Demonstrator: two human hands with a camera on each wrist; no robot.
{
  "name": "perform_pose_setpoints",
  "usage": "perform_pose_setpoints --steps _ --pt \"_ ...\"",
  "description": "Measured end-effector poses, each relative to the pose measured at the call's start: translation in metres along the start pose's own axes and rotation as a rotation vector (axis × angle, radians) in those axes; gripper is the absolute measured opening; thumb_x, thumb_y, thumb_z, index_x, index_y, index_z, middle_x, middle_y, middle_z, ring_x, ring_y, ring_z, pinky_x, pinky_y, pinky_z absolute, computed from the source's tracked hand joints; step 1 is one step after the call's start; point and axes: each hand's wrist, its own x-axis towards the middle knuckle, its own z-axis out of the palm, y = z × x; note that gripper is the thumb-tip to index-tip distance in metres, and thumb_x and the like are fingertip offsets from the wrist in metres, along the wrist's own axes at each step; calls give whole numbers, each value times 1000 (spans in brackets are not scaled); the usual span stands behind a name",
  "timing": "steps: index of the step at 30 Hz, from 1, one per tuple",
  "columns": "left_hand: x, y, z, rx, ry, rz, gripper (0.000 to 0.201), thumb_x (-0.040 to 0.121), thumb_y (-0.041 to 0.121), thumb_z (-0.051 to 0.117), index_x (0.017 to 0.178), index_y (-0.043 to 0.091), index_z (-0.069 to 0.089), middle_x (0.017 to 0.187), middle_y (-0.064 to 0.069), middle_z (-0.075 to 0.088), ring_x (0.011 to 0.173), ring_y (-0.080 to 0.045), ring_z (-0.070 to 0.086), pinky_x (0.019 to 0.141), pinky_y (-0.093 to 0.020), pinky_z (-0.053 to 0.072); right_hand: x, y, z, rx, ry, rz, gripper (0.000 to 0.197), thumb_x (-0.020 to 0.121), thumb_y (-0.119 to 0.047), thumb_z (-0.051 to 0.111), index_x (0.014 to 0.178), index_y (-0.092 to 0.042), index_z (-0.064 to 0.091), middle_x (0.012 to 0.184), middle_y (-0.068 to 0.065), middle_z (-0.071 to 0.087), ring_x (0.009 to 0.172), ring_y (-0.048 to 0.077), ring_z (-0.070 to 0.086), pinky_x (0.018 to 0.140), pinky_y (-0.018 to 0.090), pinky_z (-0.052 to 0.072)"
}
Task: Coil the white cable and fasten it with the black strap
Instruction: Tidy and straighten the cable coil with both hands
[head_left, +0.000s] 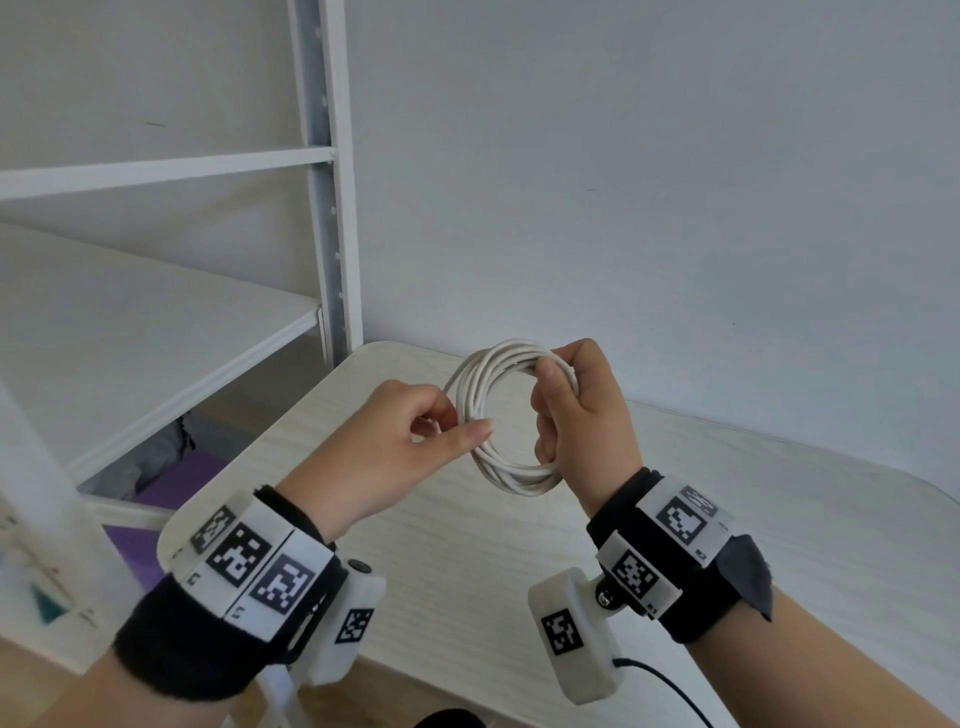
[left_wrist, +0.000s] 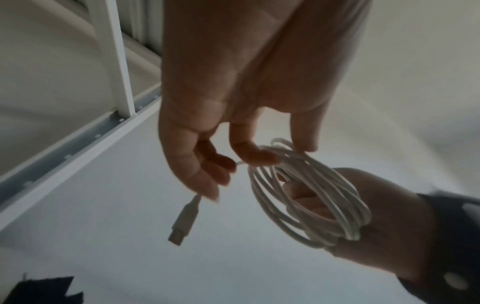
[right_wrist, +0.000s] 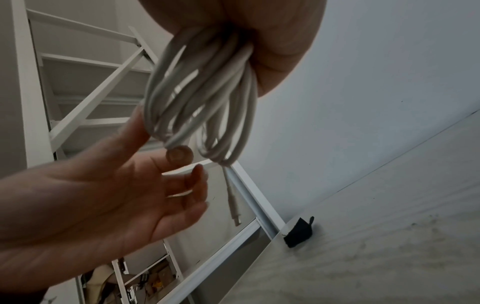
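Observation:
The white cable (head_left: 514, 478) is wound into a round coil of several loops, held upright in the air above the table (head_left: 727, 519). My right hand (head_left: 556, 395) grips the coil's right side, with the fingers through the ring and the thumb on top. My left hand (head_left: 467, 423) pinches the coil's left side between thumb and forefinger. In the left wrist view the cable's plug end (left_wrist: 183, 222) hangs free below the left fingers (left_wrist: 259, 154). The black strap (right_wrist: 298, 232) lies loose on the table near its corner, seen in the right wrist view. In the head view the strap is hidden.
A white metal shelf unit (head_left: 332, 208) stands to the left of the table, close to its rounded corner. A plain grey wall runs behind. A black lead (head_left: 660, 680) trails from the right wrist camera at the near edge.

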Motion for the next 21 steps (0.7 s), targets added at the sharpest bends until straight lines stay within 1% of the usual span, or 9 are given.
perform_pose_setpoints --steps 2,4,6,7,9,11,13,17,21 --pt "1 0 1 -9 121 -6 34 75 60 52 81 27 57 103 6 54 94 3 54 73 -14 40 0 0 -1 -7 -3 4 13 95 -17 42 82 -14 39 62 2 40 43 14 26 41 25 21" --pt "4 -2 0 -71 216 -20 16 88 40 53 97 28 56 111 12 52 93 10 51 70 -8 38 0 0 -1 -13 -9 9 15 95 -16 42 81 -15 39 61 2 39 43 15 26 42 25 21" --pt "10 -10 -1 -84 156 -53 30 94 27 52 124 25 52 120 15 55 97 8 54 77 -10 40 -1 0 0 -16 -15 11 15 95 -16 42 81 -15 39 61 2 39 44 15 26 42 26 21" --pt "13 -15 0 -63 85 -69 36 94 23 53 130 23 50 121 13 59 101 2 57 84 -16 43 -1 -1 0 -14 -18 12 15 95 -16 42 81 -15 39 61 2 39 44 15 26 42 26 20" --pt "15 -21 3 -54 -9 -86 32 92 15 56 124 19 58 106 6 71 96 -4 65 89 -28 50 -1 -2 1 -4 -22 12 15 95 -16 42 81 -14 39 61 1 39 43 14 25 42 25 20" --pt "15 -23 4 -177 -27 -116 18 89 5 60 101 16 67 79 5 75 73 -1 69 73 -23 57 0 -2 0 -6 -20 6 15 95 -16 42 81 -14 38 61 1 39 42 13 25 41 24 20" --pt "12 -21 5 -335 -23 -138 14 87 -1 62 91 10 68 68 4 74 63 -4 69 61 -17 56 1 -1 0 -10 -11 0 15 95 -16 42 81 -14 38 61 1 39 40 11 24 41 24 20" --pt "6 -15 12 -656 58 -158 10 85 -2 61 89 6 67 81 -7 70 67 -12 70 64 -18 57 1 1 1 -20 14 -16 12 95 -16 42 84 -12 40 62 3 40 40 12 26 41 26 23" --pt "2 -14 21 -810 88 -160 12 86 -1 60 93 5 66 88 -12 68 73 -14 71 70 -20 56 1 2 2 -20 37 -34 12 95 -17 42 85 -13 41 62 2 41 39 11 28 39 24 26"
